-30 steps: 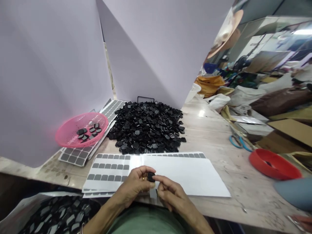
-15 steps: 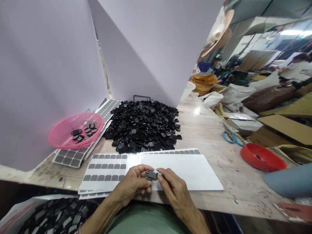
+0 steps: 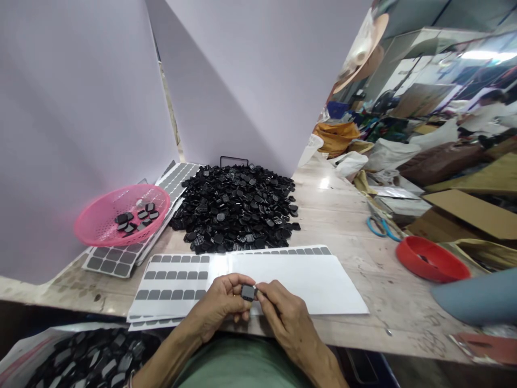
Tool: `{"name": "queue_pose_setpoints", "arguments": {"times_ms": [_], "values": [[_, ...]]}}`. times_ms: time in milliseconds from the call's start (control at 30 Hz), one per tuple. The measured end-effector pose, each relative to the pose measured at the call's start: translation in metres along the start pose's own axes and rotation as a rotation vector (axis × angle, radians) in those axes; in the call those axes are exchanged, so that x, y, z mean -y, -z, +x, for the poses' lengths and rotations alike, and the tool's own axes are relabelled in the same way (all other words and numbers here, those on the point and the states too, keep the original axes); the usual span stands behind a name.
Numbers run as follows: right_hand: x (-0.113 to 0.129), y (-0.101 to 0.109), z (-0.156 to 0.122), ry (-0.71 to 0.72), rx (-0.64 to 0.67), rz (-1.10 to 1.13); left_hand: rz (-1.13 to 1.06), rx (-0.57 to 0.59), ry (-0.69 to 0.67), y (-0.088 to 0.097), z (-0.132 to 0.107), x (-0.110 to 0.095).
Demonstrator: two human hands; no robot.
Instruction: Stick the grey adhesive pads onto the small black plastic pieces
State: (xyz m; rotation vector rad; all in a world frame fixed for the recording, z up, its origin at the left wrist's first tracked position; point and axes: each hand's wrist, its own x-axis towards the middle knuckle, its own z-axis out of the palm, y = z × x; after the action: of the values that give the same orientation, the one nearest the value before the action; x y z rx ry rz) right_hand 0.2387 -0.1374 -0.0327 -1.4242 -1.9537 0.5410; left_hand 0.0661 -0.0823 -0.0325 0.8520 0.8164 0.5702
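My left hand [image 3: 220,305] and my right hand [image 3: 285,312] meet over the near edge of the table, both pinching one small black piece [image 3: 248,292] between their fingertips. Under them lies a white sticker sheet [image 3: 307,280] with rows of grey squares left along its left part and top edge. Behind it is a large heap of black pieces [image 3: 236,207]. A pink basket [image 3: 121,218] at the left holds several finished pieces.
More grey sticker sheets [image 3: 115,261] lie under the basket. Blue-handled scissors [image 3: 379,226] and a red dish [image 3: 432,260] sit at the right. A bag of black pieces [image 3: 81,361] is below the table edge at left. White panels stand behind.
The black piece has been turned between my fingertips; my hands stay in the same place. The camera has shifted slightly.
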Motion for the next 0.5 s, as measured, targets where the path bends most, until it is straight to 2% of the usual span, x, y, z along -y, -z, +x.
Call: {"name": "queue_pose_setpoints", "arguments": {"times_ms": [167,333,433,500], "values": [[0.002,-0.001,0.002,-0.001,0.040,-0.044,0.022,-0.015,-0.013,0.001,0.000,0.001],[0.008,-0.013,0.006,0.024,0.046,-0.174,0.134,-0.078,-0.097,0.006,0.004,0.010],[0.007,-0.016,0.010,0.029,0.077,-0.274,0.220,-0.163,-0.192,0.019,0.004,0.006],[0.004,-0.015,0.013,0.012,0.079,-0.340,0.251,-0.278,-0.274,0.032,0.000,-0.004]]}}
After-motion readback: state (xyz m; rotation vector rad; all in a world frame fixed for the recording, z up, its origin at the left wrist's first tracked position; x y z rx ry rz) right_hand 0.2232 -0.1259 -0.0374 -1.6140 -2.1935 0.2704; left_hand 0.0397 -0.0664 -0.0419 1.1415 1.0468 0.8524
